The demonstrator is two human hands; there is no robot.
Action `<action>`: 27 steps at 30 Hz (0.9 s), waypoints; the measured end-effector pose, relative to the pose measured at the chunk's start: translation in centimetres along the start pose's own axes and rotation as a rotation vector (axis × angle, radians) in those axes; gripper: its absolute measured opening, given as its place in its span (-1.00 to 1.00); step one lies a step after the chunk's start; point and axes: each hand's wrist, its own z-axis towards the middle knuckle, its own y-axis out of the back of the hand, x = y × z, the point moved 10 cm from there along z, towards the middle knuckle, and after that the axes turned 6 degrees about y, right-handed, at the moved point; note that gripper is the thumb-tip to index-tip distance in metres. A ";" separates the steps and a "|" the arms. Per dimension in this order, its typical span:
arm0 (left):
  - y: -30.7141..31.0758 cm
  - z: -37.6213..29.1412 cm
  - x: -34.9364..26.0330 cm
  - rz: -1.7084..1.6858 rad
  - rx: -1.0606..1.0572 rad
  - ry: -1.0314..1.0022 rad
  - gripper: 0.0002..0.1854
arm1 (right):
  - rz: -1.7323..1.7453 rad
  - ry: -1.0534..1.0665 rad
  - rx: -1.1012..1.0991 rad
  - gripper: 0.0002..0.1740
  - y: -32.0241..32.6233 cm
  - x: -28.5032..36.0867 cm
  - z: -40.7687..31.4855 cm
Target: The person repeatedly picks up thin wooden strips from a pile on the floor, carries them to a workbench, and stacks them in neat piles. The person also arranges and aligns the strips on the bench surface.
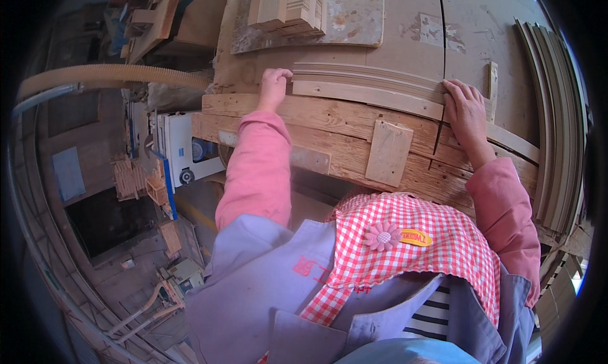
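Several thin wood strips [365,74] lie side by side across the wooden worktable in front of me. They rest along a pale wooden batten [370,98]. My left hand [274,86] is at their left end, fingers curled and fingertips against the strip ends. Over their right end lies my right hand [461,107], its fingers bent down onto the strips beside a narrow dark slot [443,36] in the tabletop. The slot also cuts through the batten. The fingers hide the strips' right ends.
A stack of short wood pieces [289,8] stands on a stained board [354,20] at the back. Long strips [558,126] are piled at the right. A flat wood block [389,152] sits on the front beam. A ribbed hose [118,74] and a white machine [178,145] are at left.
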 end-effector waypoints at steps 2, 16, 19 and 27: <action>-0.1 -0.1 0.2 -0.057 0.023 0.058 -0.74 | 0.000 0.002 -0.007 -0.69 0.0 0.0 0.0; -1.2 -1.0 1.6 -0.484 0.016 0.277 -0.73 | -0.012 0.004 -0.008 -0.70 -0.3 -0.2 0.0; -1.0 -0.8 1.8 -0.497 0.016 0.275 -0.72 | -0.004 0.006 -0.008 -0.70 -0.3 -0.2 0.0; -0.8 -0.7 1.3 -0.408 0.056 0.250 -0.72 | -0.002 -0.002 -0.002 -0.70 -0.1 -0.1 0.1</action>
